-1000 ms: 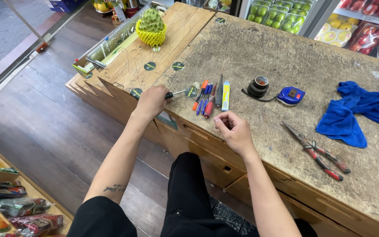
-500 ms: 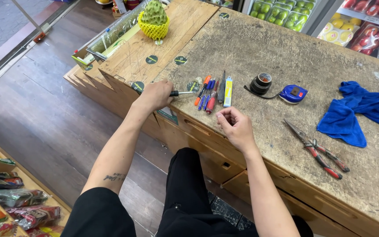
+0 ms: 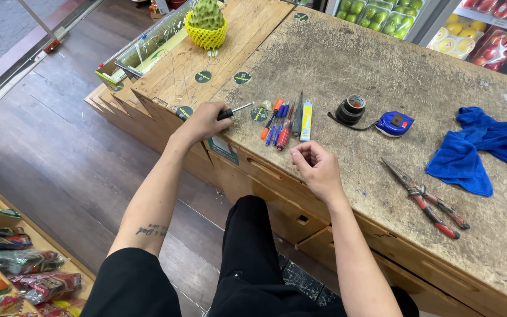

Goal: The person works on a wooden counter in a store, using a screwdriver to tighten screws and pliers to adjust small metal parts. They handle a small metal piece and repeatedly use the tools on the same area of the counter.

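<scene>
My left hand (image 3: 202, 120) is closed around the black handle of a screwdriver (image 3: 235, 110) at the near left edge of the worn wooden workbench (image 3: 382, 76); its metal shaft points right toward a row of several small screwdrivers and pens (image 3: 283, 122). My right hand (image 3: 315, 167) rests on the bench just below that row, fingers curled, nothing visible in it.
A roll of black tape (image 3: 351, 109) and a blue tape measure (image 3: 395, 123) lie right of the tools. Red-handled pliers (image 3: 426, 199) and a blue cloth (image 3: 479, 147) are farther right. A green fruit in yellow netting (image 3: 206, 23) stands at the far left. Fruit trays line the back.
My left hand has shifted slightly left along the bench edge with the screwdriver. My right hand has stayed near the row of small tools, fingers curling a little more.
</scene>
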